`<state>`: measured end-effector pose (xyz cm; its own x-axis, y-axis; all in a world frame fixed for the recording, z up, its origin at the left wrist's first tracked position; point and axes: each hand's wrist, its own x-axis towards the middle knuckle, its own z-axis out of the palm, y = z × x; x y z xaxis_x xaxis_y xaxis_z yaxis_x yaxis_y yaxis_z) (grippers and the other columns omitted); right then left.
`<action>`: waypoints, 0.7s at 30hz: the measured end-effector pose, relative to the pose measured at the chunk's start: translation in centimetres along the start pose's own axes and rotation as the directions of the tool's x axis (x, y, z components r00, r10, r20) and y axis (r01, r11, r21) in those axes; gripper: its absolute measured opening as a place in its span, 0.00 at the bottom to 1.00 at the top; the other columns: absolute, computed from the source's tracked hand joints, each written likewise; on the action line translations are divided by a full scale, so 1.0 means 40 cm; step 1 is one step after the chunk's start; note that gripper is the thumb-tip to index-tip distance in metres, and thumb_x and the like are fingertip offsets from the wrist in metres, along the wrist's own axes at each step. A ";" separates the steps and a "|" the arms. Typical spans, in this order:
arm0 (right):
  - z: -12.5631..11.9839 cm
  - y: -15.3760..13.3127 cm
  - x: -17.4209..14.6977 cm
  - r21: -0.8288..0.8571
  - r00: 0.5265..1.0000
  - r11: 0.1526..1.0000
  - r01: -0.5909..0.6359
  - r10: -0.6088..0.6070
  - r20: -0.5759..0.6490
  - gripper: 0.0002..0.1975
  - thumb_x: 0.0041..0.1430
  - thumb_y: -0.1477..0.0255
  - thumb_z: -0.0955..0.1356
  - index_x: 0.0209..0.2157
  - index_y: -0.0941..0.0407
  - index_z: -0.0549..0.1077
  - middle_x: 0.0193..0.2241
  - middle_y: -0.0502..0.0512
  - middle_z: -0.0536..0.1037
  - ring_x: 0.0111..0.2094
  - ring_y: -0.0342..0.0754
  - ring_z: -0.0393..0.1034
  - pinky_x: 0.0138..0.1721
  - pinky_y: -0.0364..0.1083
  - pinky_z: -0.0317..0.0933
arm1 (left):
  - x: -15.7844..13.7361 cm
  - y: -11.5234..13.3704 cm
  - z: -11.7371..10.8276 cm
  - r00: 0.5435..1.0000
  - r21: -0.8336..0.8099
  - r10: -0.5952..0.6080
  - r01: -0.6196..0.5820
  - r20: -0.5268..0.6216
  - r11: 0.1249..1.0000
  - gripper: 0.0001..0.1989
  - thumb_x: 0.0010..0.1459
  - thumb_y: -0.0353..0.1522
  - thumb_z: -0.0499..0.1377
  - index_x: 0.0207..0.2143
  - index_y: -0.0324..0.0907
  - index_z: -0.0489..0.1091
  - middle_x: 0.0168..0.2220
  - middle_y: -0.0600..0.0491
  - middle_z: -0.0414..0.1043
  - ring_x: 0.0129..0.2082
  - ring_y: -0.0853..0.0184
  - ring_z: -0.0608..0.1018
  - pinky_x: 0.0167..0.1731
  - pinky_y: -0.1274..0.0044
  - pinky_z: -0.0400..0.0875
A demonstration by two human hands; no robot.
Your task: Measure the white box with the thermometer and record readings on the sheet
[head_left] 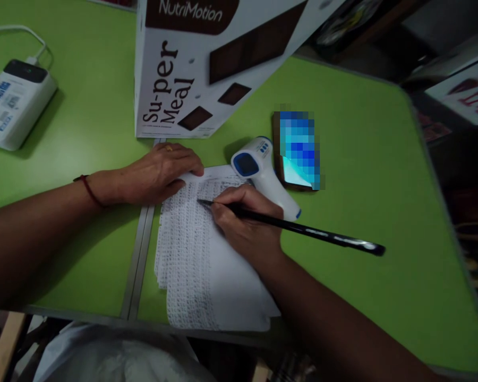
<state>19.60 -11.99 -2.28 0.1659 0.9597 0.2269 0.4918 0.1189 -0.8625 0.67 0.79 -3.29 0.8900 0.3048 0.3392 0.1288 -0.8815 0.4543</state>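
Right hand [247, 220]: fingers closed around a long black pen [322, 232], tip down at the written columns on the upper part of the paper sheets [239, 286]. Whether the tip touches the page cannot be told. Left hand [163, 170]: palm down, fingers loosely bent, resting on the upper left of the sheets and gripping nothing that shows.

Sheets lie near the front edge of the green tabletop [362, 159], just right of the metal seam [137, 265], lower end at the edge.

Progress: dense rows of small handwriting fill the left side of the top sheet from top to bottom; more writing shows near the upper right, partly behind the right hand. The lower right is blank. Judged from this, a good share of the page is filled and the blank area remains; the script is too small to read. Edges of sheets beneath also carry writing.

Nearby: white-and-blue thermometer [269, 178] just beside the right hand, phone [298, 178] beyond it.
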 end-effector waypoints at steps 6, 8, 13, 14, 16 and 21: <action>0.003 0.002 -0.001 -0.010 1.000 1.000 -0.004 0.005 0.017 0.06 0.48 0.74 0.68 0.22 0.50 0.69 0.18 0.45 0.71 0.20 0.43 0.63 0.22 0.45 0.61 | 0.001 0.013 -0.011 0.998 0.003 -0.022 0.022 0.059 1.000 0.12 0.62 0.33 0.57 0.48 0.41 0.68 0.50 0.42 0.75 0.53 0.54 0.75 0.55 0.61 0.66; 0.005 0.005 -0.002 -0.008 1.000 1.000 0.006 -0.006 0.003 0.05 0.48 0.74 0.68 0.22 0.50 0.69 0.17 0.45 0.71 0.20 0.43 0.63 0.22 0.46 0.60 | 0.001 0.015 -0.012 0.997 0.022 -0.022 0.021 0.070 1.000 0.15 0.61 0.37 0.59 0.49 0.41 0.68 0.51 0.41 0.74 0.53 0.52 0.74 0.55 0.61 0.65; 0.007 0.006 -0.002 -0.029 1.000 1.000 -0.005 0.004 -0.017 0.05 0.47 0.73 0.68 0.21 0.51 0.68 0.17 0.45 0.70 0.20 0.43 0.63 0.22 0.45 0.59 | 0.001 0.015 -0.011 0.996 0.039 -0.035 0.032 0.085 0.999 0.17 0.60 0.38 0.59 0.50 0.40 0.67 0.52 0.41 0.73 0.54 0.53 0.73 0.55 0.61 0.64; 0.007 0.006 -0.002 -0.033 1.000 0.999 -0.009 0.008 -0.017 0.05 0.47 0.73 0.68 0.21 0.51 0.68 0.16 0.45 0.70 0.20 0.43 0.63 0.22 0.45 0.59 | 0.001 0.015 -0.010 0.996 0.039 -0.036 0.033 0.085 0.999 0.17 0.60 0.37 0.59 0.50 0.40 0.67 0.52 0.41 0.73 0.54 0.53 0.73 0.55 0.61 0.64; 0.005 0.004 -0.002 -0.034 1.000 0.999 -0.011 0.011 -0.012 0.05 0.47 0.73 0.68 0.21 0.51 0.68 0.16 0.45 0.70 0.19 0.43 0.62 0.22 0.45 0.58 | 0.001 0.014 -0.009 0.996 0.042 -0.039 0.036 0.083 0.998 0.17 0.60 0.38 0.59 0.50 0.40 0.67 0.52 0.41 0.73 0.54 0.52 0.73 0.54 0.62 0.64; 0.002 0.004 0.000 -0.020 1.000 1.000 0.007 -0.006 0.006 0.05 0.47 0.74 0.68 0.21 0.51 0.69 0.17 0.45 0.71 0.20 0.43 0.64 0.22 0.44 0.60 | 0.002 0.012 -0.007 0.997 0.042 -0.031 0.028 0.075 0.999 0.17 0.60 0.39 0.60 0.49 0.41 0.67 0.51 0.41 0.74 0.54 0.53 0.74 0.54 0.62 0.64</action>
<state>19.60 -11.97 -2.47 0.1575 0.9604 0.2297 0.5099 0.1201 -0.8518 0.67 0.47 -2.81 0.9157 0.3045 0.2622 0.1721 -0.8869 0.4288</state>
